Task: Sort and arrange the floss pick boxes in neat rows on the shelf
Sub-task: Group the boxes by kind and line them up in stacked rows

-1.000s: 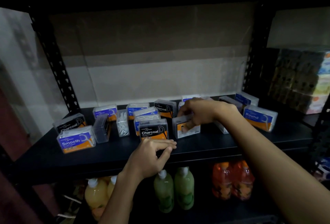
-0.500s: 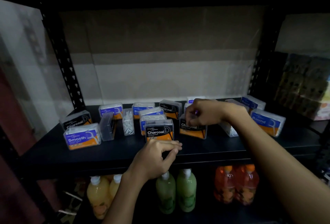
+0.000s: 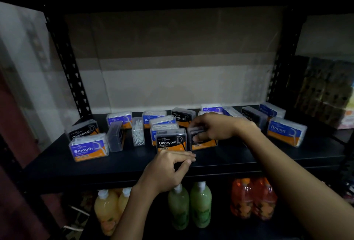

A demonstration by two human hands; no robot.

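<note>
Right hand (image 3: 214, 126) reaches forward, grip seemingly curled closed; left hand (image 3: 166, 170) rests low, fingers loosely bent.

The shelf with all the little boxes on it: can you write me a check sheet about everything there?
Surface: black shelf, dimly lit.
Job's things: Charcoal box upright at the front; second black box just right of it; Smooth box front left; Round box at right; more boxes behind, unevenly turned.
Clutter: clear box of loose picks, side-on.
Hands: right hand grips the second black box from above; left hand rests at the shelf edge, fingertips by the Charcoal box.
Cables: nothing seen.
Surroundings: yellow, green bottles and orange ones on the lower shelf; stacked packs at far right.
</note>
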